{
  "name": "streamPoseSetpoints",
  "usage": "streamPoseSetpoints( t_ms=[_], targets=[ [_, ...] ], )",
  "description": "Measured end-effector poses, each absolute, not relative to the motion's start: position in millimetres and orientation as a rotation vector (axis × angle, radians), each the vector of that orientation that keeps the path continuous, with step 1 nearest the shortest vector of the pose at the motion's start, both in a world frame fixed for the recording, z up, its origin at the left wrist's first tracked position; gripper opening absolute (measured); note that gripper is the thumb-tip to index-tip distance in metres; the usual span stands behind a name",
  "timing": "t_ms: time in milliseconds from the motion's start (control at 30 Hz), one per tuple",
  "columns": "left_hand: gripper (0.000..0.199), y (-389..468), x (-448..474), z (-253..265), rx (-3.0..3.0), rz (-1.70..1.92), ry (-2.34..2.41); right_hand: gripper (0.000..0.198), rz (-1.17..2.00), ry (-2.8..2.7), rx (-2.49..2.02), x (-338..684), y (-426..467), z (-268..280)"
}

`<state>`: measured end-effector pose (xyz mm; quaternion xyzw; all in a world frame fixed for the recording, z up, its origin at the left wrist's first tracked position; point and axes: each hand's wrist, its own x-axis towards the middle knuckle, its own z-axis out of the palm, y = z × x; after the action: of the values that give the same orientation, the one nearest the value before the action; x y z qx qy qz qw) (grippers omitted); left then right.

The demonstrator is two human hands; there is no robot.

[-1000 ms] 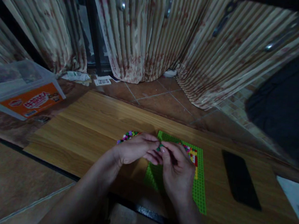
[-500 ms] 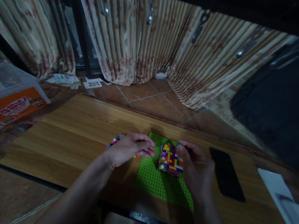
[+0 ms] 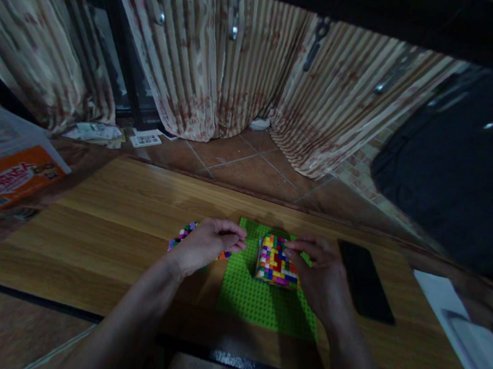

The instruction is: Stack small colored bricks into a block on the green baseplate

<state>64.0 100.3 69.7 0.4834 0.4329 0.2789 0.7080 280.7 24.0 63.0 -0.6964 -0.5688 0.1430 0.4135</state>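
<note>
A block built from many small coloured toy bricks (image 3: 276,261) stands on a green studded baseplate (image 3: 244,307). At its upper right edge my right hand (image 3: 323,275) has thumb and fingertips pinched together, touching or just over the bricks; anything between them is too small to tell. My left hand (image 3: 209,244) hovers over the baseplate's left edge, fingers bent and drawn together toward the thumb, and what they hold, if anything, is hidden. Beneath and behind it lies a pile of loose coloured bricks (image 3: 184,231), partly covered by the hand.
A black phone-like slab (image 3: 366,282) lies right of the baseplate on the wooden table (image 3: 91,233). White papers (image 3: 449,305) lie at the far right. A clear bin with an orange label (image 3: 13,177) stands at the left. Striped curtains (image 3: 249,73) hang behind.
My right hand's fingertips have moved onto the upper right of the brick block and closed together. My left fingers have drawn closer together. The whole view has shifted slightly.
</note>
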Motion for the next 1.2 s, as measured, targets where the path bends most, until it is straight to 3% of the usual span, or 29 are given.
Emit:
streamPoseSetpoints(
  t_ms=[233,733,967,1200],
  targets=[
    [0.014,101.6,66.5,64.7,1.122,0.57,0.977,0.014,0.377,-1.367,-1.745,281.0,30.9,53.3],
    [0.005,99.9,68.9,63.2,1.165,0.53,0.982,0.015,0.378,-1.447,-1.692,282.3,31.7,51.2],
    [0.012,95.9,74.5,64.9,1.152,0.611,0.979,0.013,0.57,-1.347,-1.575,288.8,31.4,46.6],
    [0.014,92.2,78.2,69.5,1.098,0.622,0.957,0.012,0.369,-1.272,-1.547,281.3,26.7,61.0]
  ],
)
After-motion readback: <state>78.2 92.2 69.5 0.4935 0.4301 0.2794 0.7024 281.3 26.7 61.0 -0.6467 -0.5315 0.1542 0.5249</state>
